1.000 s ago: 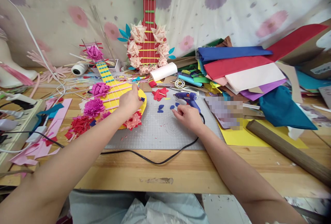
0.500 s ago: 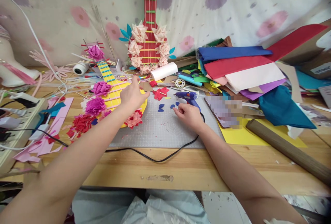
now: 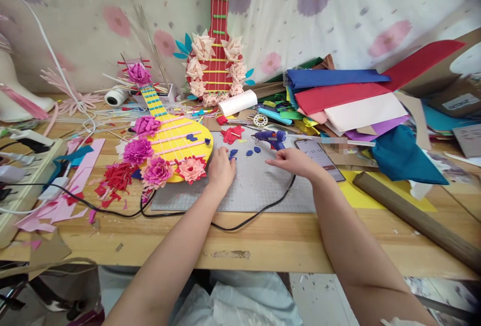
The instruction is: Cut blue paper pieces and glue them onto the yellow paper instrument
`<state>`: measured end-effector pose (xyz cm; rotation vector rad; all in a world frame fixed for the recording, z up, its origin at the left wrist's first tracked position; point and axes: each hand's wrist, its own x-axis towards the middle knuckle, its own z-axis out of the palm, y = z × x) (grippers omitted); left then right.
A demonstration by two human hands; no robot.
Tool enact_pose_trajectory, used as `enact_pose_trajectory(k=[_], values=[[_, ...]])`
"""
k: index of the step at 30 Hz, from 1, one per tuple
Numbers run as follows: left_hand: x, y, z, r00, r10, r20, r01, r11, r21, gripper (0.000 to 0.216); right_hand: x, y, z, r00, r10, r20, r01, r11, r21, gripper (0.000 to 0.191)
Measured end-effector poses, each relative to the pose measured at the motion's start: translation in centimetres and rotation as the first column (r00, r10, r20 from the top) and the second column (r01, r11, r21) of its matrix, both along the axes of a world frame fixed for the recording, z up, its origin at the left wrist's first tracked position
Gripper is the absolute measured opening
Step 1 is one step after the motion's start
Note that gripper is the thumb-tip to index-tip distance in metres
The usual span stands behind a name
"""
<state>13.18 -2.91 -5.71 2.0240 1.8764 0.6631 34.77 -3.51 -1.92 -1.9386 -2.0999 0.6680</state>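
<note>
My left hand (image 3: pixel 221 168) is low over the grey cutting mat (image 3: pixel 259 193), its thumb and curled fingers slightly apart beside small blue paper petals (image 3: pixel 233 153). To its left lies a yellow toy guitar (image 3: pixel 180 138) with pink strips, strings and paper flowers (image 3: pixel 156 171). Dark blue pieces (image 3: pixel 192 137) sit on its body. My right hand (image 3: pixel 295 162) is closed just below the blue glue gun (image 3: pixel 271 139), index finger pointing left; whatever its fingertips may hold is hidden. Two more blue petals (image 3: pixel 253 151) lie between the hands.
A red guitar (image 3: pixel 219 65) with pale flowers stands at the back. Stacked coloured paper (image 3: pixel 345 88), a phone (image 3: pixel 319 158) and a brown roll (image 3: pixel 406 215) are on the right. A black cord (image 3: pixel 240 226) crosses the front; a power strip (image 3: pixel 32 185) lies left.
My left hand has moved from over the yellow guitar, right and toward me, to the blue petals. My right hand has shifted slightly right, and the guitar's body is uncovered.
</note>
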Motion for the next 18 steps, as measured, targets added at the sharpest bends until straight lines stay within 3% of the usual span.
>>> enact_pose_trajectory(k=[3, 8, 12, 15, 18], values=[[-0.1, 0.5, 0.0, 0.999, 0.029, -0.031, -0.029, 1.000, 0.006, 0.023, 1.8, 0.0, 0.6, 1.000, -0.024, -0.009, 0.023, 0.997, -0.078, 0.055], [0.2, 1.0, -0.1, 0.995, 0.060, -0.079, -0.061, 0.998, -0.015, 0.018, 2.0, 0.7, -0.7, 0.967, -0.251, -0.050, 0.255, 0.953, 0.161, 0.050], [0.1, 1.1, -0.3, 0.999, 0.047, -0.020, -0.047, 0.999, -0.018, 0.011, 0.7, 1.6, -2.5, 0.926, -0.317, -0.203, 0.367, 0.881, 0.300, 0.049], [-0.1, 1.2, -0.5, 0.999, 0.032, 0.036, -0.032, 0.999, 0.001, 0.009, 0.2, 2.0, -3.5, 0.888, -0.346, -0.302, 0.439, 0.833, 0.336, 0.053], [-0.2, 1.3, -0.6, 0.997, 0.025, 0.075, -0.025, 1.000, 0.006, 0.005, 0.1, 2.2, -4.0, 0.878, -0.358, -0.318, 0.453, 0.835, 0.313, 0.053]])
